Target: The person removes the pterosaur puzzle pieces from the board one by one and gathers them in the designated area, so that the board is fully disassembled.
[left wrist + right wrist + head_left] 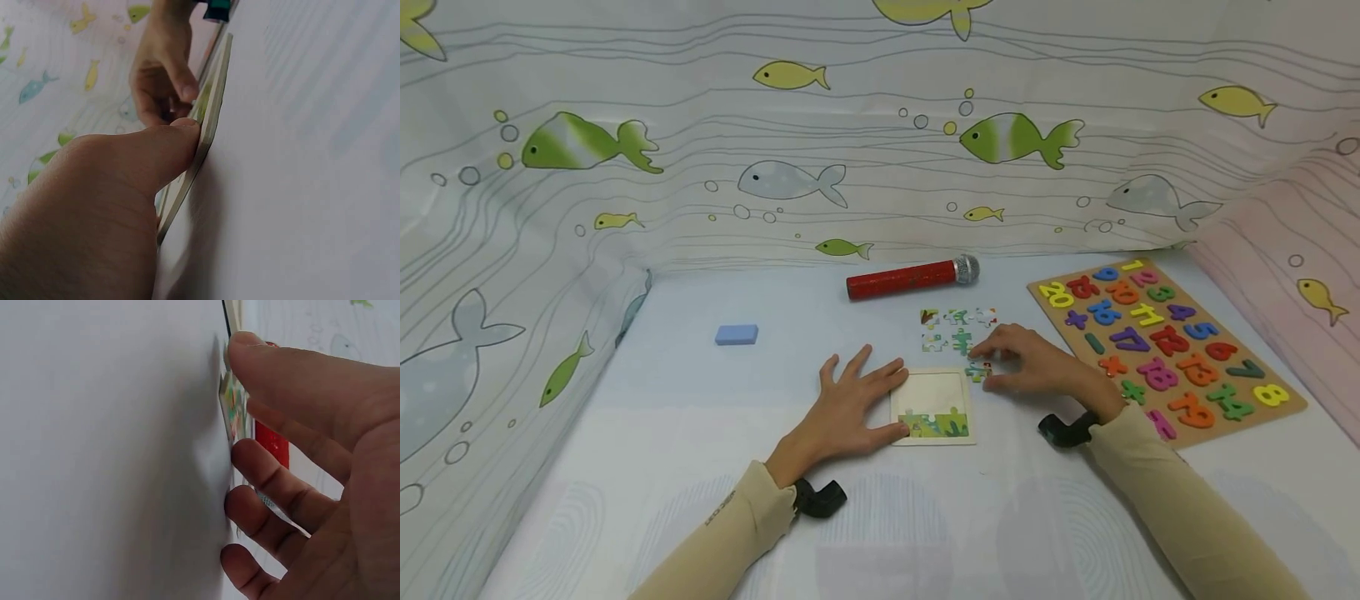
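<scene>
My left hand (853, 408) lies with fingers spread on the left side of a small wooden puzzle tray (932, 443). In the left wrist view its thumb (169, 147) presses on the tray's rim. Joined green jigsaw pieces (936, 424) fill the tray's lower part; bare wood shows above. Beyond the tray's upper right corner, my right hand (1037, 362) hovers low, thumb and fingers loosely bent and apart around a colourful jigsaw piece (977, 372). The right wrist view shows that piece (231, 406) beside the thumb, with the other fingertips at the tabletop.
Several loose jigsaw pieces (934, 327) lie behind the tray. Farther back is a red microphone (902, 280). A blue block (737, 335) sits at the left, and a board of coloured numbers (1165, 350) at the right. Fish-printed cloth (865, 117) encloses the table's back and sides.
</scene>
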The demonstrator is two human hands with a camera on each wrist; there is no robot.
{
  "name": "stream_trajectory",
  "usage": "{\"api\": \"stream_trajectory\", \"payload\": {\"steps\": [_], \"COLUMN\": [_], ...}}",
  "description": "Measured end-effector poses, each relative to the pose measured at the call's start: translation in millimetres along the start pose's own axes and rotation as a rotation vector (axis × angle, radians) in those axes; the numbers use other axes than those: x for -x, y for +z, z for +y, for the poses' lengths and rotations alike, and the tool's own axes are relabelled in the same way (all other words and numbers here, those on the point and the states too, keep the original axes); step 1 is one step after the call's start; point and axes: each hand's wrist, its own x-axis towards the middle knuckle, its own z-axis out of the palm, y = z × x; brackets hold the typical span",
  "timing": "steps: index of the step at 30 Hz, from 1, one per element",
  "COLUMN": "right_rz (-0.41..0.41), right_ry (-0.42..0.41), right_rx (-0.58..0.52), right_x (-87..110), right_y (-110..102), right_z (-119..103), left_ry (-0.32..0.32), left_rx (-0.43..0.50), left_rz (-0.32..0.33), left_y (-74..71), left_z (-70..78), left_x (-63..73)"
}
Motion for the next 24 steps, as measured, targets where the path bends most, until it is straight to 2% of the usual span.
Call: {"api": "stream_trajectory", "payload": {"steps": [5, 9, 14, 20, 24], "right_rz": [0.007, 0.011, 0.022, 0.101, 0.098], "right_ry": [-0.039, -0.039, -0.008, 0.056, 0.096], "right_rx": [0.032, 0.038, 0.017, 0.046, 0.067], "right_x": [-0.7, -1.3, -1.9, -3.4, -9.8], "right_y": [5, 6, 4, -3, -7], "right_z": [-6, -8, 0, 13, 19], "left_ry": [-0.005, -0.007, -0.008, -0.015, -0.019], "left_rx": [-0.004, -0.012, -0.016, -0.018, -0.019], "left_rz": [-0.006, -0.004, -0.006, -0.010, -0.010], "left_y": [-0.1, 0.7, 1.6, 1.5, 0.9], "left_z": [0.0, -1.1, -1.5, -1.0, 0.9], "left_x": [0.1, -0.3, -0.6, -0.2, 0.0]}}
